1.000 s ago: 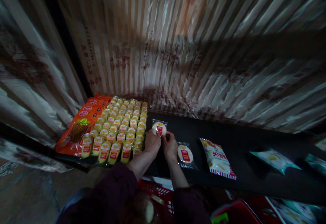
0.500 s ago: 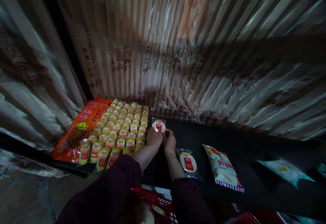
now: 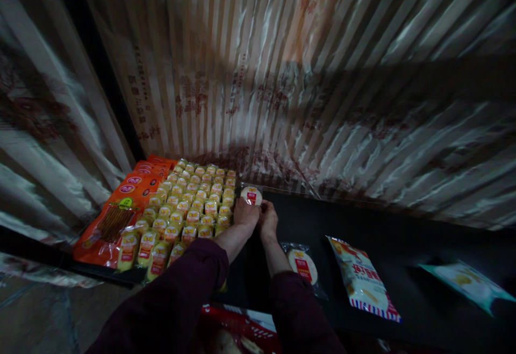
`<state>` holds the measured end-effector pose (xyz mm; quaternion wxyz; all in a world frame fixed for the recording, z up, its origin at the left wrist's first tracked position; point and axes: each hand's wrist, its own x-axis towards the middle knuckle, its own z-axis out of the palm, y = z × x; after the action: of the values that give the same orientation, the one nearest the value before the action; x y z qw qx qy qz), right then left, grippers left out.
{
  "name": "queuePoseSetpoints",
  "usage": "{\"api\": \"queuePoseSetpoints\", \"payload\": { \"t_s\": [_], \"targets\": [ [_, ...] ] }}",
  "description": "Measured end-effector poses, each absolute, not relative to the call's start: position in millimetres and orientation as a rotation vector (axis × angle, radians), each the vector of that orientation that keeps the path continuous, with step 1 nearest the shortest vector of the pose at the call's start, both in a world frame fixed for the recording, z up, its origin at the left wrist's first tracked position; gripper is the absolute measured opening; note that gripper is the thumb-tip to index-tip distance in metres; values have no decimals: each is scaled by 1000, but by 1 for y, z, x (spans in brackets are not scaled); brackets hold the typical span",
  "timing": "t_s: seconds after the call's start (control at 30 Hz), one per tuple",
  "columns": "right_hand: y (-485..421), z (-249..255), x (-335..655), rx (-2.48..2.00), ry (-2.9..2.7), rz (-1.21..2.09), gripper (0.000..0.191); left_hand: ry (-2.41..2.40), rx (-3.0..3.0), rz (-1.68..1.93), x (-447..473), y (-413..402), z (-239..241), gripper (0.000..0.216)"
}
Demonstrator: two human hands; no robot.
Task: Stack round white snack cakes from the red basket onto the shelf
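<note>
The left hand (image 3: 246,214) and right hand (image 3: 268,221) pinch a wrapped cracker (image 3: 251,195), fingers curled. Yellow snacks (image 3: 193,216) sit just beside it.

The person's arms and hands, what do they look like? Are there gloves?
No gloves: the bare left hand and bare right hand have ordinary fingers. The long, dark purple cloth left sleeve and matching right sleeve look plain and stop short of the wrists. No watch shows.

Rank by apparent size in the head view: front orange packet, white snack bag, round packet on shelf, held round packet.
Front orange packet
White snack bag
Round packet on shelf
Held round packet, partly covered
</note>
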<state>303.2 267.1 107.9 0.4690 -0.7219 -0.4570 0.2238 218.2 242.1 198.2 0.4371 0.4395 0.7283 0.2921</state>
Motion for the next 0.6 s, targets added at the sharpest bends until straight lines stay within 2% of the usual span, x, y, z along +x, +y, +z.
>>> {"api": "queuePoseSetpoints", "payload": {
  "t_s": [0.4, 0.6],
  "targets": [
    [285, 111, 303, -1767, -1099, 590, 29, 1814, 1181, 776, 224, 257, 191, 36],
    [293, 113, 302, -1755, -1157, 576, 28, 1817, 1270, 835, 227, 264, 181, 45]
  ]
}}
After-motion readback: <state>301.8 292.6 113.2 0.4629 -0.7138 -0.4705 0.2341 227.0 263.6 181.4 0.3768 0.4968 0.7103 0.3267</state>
